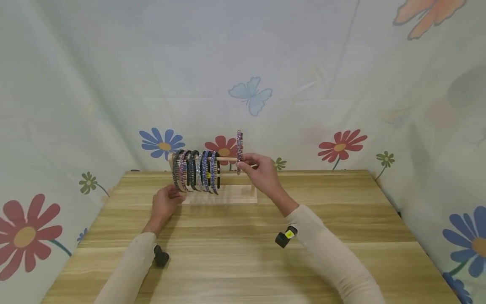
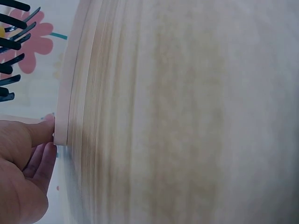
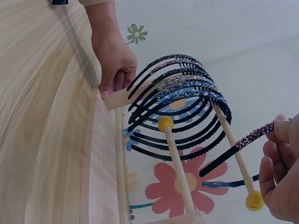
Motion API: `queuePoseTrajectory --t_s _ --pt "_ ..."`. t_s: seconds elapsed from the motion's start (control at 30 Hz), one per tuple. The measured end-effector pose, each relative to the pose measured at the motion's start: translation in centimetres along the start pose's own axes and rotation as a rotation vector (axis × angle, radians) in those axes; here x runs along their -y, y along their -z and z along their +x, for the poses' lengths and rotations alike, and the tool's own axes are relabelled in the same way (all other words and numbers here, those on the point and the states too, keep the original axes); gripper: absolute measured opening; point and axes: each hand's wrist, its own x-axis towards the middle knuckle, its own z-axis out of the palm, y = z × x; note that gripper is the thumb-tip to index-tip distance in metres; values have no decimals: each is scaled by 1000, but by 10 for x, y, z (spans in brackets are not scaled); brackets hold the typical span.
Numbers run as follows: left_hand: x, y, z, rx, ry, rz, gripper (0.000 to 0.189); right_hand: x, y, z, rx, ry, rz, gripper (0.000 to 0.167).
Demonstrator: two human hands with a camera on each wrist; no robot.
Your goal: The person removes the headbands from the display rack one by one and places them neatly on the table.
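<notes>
A wooden headband stand (image 1: 243,194) sits on the table, with several glittery toothed headbands (image 3: 182,93) in dark, pink, silver and blue hung side by side on its rod. My left hand (image 1: 165,204) pinches the left end of the stand's base (image 2: 62,126) between thumb and fingers. In my right hand (image 1: 263,173), thumb and fingers grip a pink-purple glitter headband (image 1: 240,145) near the rod's right end, apart from the others. The right wrist view shows this headband's black tips around the rod (image 3: 233,149), just short of its yellow ball end (image 3: 254,200).
A second wooden rod (image 3: 180,172) with a yellow ball (image 3: 166,123) belongs to the stand. The wood-grain table (image 1: 228,249) meets a flower-print cloth backdrop (image 1: 303,105) behind and at both sides.
</notes>
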Motion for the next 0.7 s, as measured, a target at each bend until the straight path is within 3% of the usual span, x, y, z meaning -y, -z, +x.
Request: queuePoseTrajectory --t_s 0.7 --pt "-1 0 -1 7 1 7 39 0 34 -4 -84 46 -65 24"
